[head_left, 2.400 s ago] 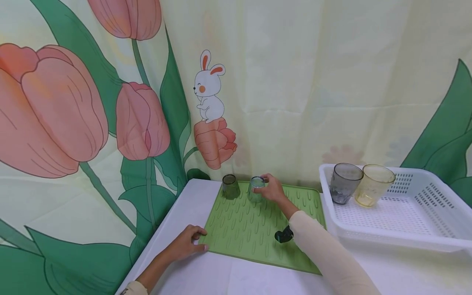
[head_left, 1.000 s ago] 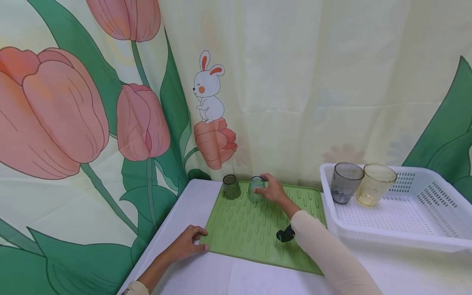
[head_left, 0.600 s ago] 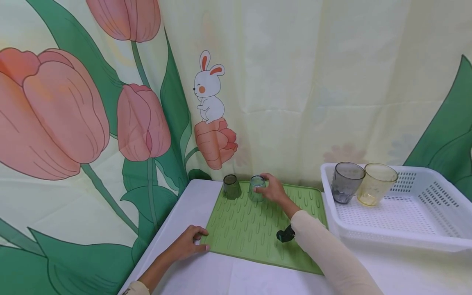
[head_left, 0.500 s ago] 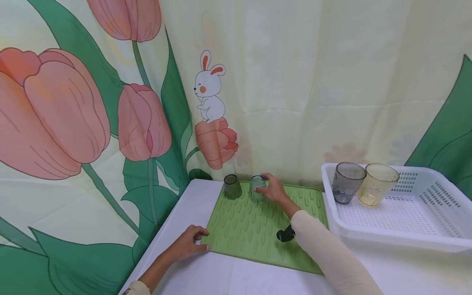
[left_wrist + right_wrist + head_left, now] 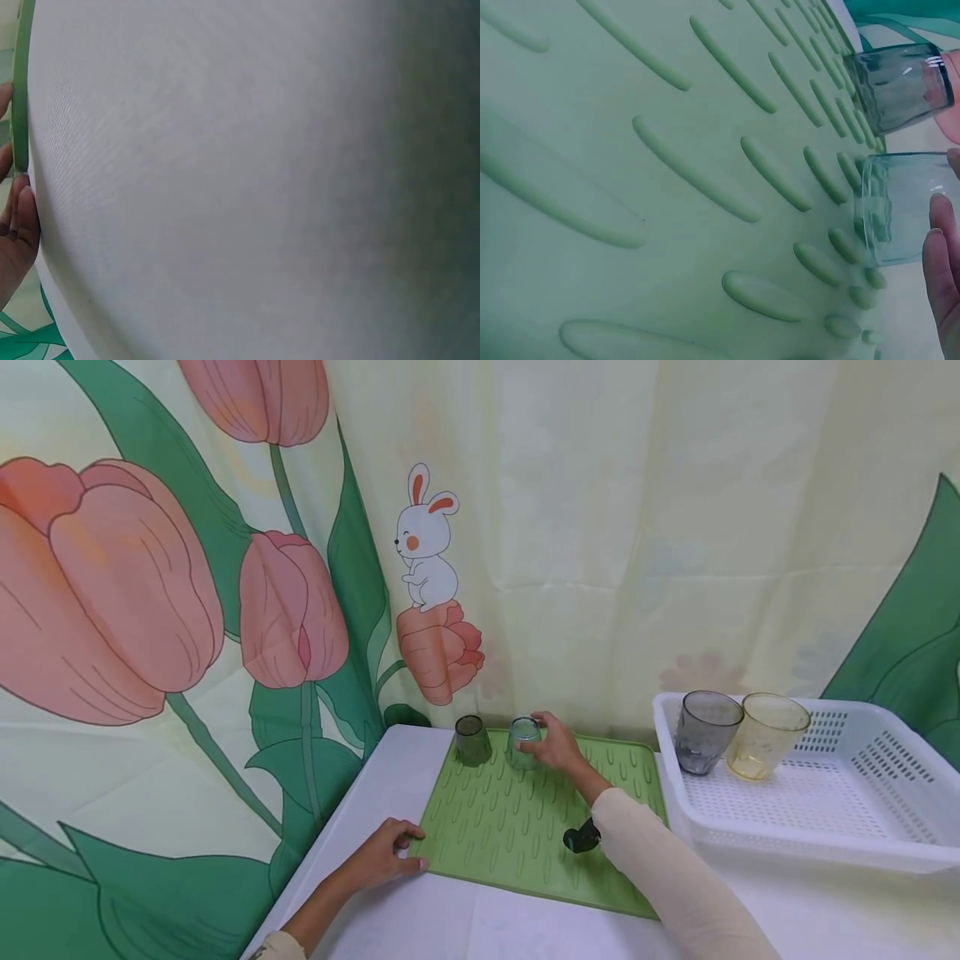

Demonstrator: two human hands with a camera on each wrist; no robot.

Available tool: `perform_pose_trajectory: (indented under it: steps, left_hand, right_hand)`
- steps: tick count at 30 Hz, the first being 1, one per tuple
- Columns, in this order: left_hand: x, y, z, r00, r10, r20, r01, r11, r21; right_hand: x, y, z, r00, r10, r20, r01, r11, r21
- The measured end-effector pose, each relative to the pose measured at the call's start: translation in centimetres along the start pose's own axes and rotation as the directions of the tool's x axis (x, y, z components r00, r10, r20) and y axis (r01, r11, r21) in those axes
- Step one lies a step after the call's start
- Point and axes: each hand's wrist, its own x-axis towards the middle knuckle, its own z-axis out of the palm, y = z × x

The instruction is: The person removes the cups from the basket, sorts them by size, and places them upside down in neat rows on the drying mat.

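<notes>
My right hand grips a light blue-green glass tumbler from its right side, thumb in front and fingers behind. The tumbler stands upside down on the far part of a green ridged mat. Left of it, a small distance apart, a dark grey-green tumbler also stands inverted. The right wrist view shows fingertips against the blue-green glass. At the mat's near left corner rests my left hand, its thumb and fingers touching the edge, as the left wrist view also shows at the mat's rim.
A white perforated basket stands right of the mat. Upright in its left end are a grey tumbler and a yellow tumbler. A patterned curtain hangs close behind the white table. A black wrist camera is above the mat.
</notes>
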Motion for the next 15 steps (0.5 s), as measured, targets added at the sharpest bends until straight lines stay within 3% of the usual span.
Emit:
perform_pose_trajectory:
  steps: [15]
  left_hand:
    - [0.0,-0.4,0.0,1.0,0.006,0.001,-0.006,1.0,-0.003]
  right_hand:
    - [-1.6,-0.5,-1.0,1.0,0.011,0.018,-0.011,1.0,0.008]
